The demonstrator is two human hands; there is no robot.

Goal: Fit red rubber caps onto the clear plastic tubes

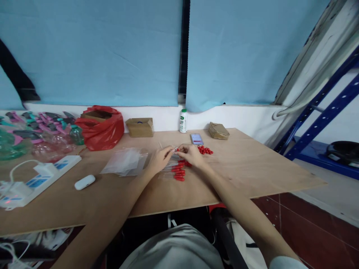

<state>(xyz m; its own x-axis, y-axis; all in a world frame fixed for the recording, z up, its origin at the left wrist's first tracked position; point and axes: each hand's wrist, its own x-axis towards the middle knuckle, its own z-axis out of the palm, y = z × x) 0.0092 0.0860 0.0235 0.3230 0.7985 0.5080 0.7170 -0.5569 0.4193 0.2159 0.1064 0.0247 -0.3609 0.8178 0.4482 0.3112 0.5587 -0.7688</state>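
Observation:
My left hand point(161, 160) and my right hand point(193, 155) meet over the middle of the table, fingertips close together. Both are closed in a pinch on a small red-ended thin rod point(177, 149); its finer detail is too small to make out. Just below the hands lies a pile of thin metal rods with red ends point(178, 173), the red ends pointing right. Past my right hand sits a cluster of round red pieces point(206, 150), partly covered by that hand. Left of my left hand, clear plastic bags point(125, 161) lie flat in a stack.
A white power strip point(53, 175) and a white case point(84, 182) lie at left, before several plastic bottles point(50, 140) and a red bag point(108, 129). Along the back stand an open cardboard box point(140, 127), white bottle point(183, 121), phone point(196, 139) and brown package point(218, 130).

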